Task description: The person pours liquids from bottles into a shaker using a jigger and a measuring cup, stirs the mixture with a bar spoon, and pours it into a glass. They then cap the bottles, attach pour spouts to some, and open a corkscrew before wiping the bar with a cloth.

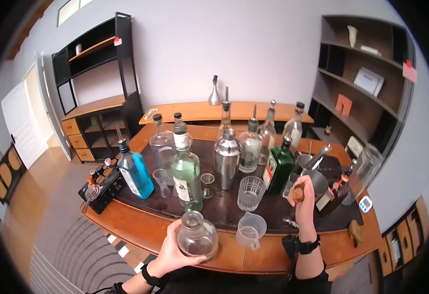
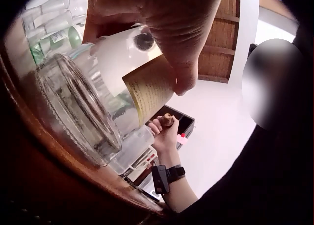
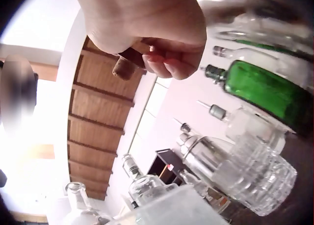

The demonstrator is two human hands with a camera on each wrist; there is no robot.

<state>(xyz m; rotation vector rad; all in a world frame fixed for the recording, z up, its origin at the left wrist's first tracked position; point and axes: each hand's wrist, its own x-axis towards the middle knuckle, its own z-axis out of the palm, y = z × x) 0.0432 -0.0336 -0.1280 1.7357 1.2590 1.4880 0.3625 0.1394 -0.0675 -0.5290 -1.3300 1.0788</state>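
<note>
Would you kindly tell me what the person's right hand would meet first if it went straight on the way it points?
Probably the metal cups beyond the right hand in the head view, though depth is unclear and it might pass above them.

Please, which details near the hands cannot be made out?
Label wording: left wrist view, print too small.
Left hand, most fingertips: head view, behind the clear bottle.
Stopper, gripped end: right wrist view, covered by right hand.
Measuring cup, remainder: right wrist view, cut by bottom edge.
</note>
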